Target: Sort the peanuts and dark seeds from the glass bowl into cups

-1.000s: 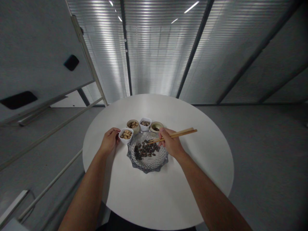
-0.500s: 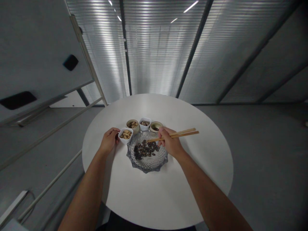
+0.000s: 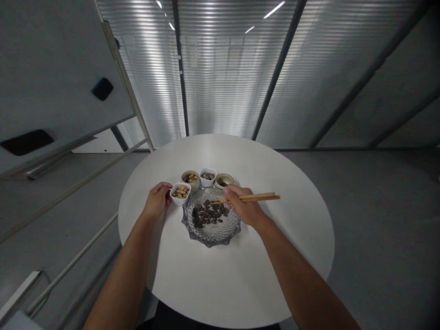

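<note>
My right hand (image 3: 245,204) is closed round a pair of wooden chopsticks (image 3: 261,197). Their tips are over dark seeds (image 3: 208,214) in a scalloped clear glass plate (image 3: 206,239); whether the tips pinch a seed is too small to tell. At the plate's left edge, my left hand (image 3: 157,200) grips the side of a small white bowl (image 3: 180,193) of pale nuts, its fingertips partly hidden. Behind the plate stand a tan bowl (image 3: 191,181) with nuts, a second white bowl (image 3: 208,177) with striped seeds, and another tan bowl (image 3: 224,181) with a few dark pieces.
Everything stands on a round white table (image 3: 275,169). A whiteboard (image 3: 58,68) on a metal frame is at the left, close to the table edge. Window blinds (image 3: 220,87) cover the wall behind.
The chopsticks' back ends have come closer together and swung slightly down as my right hand shifted a little. My left hand stays at the white bowl.
</note>
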Demonstrator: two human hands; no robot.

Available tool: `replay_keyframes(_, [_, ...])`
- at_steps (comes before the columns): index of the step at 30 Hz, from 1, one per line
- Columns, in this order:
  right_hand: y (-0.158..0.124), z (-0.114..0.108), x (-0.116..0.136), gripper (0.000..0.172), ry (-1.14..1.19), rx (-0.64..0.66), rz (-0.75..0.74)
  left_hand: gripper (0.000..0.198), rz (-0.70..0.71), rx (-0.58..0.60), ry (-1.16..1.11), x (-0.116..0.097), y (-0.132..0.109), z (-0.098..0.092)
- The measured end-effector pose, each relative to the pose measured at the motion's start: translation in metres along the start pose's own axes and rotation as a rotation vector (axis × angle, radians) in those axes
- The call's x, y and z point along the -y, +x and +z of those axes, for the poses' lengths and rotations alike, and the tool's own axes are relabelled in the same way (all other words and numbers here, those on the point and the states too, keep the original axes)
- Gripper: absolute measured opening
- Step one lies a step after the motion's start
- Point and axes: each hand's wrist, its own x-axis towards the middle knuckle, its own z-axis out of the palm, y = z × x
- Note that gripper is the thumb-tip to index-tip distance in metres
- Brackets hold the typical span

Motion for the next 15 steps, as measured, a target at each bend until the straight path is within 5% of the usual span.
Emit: replay_keyframes(15, [-0.0015,-0.0021,0.0047,0.048,-0.090,-0.023,-0.024,0.017,0.007,-0.013,0.028,0.0009,0.0002,0.0020])
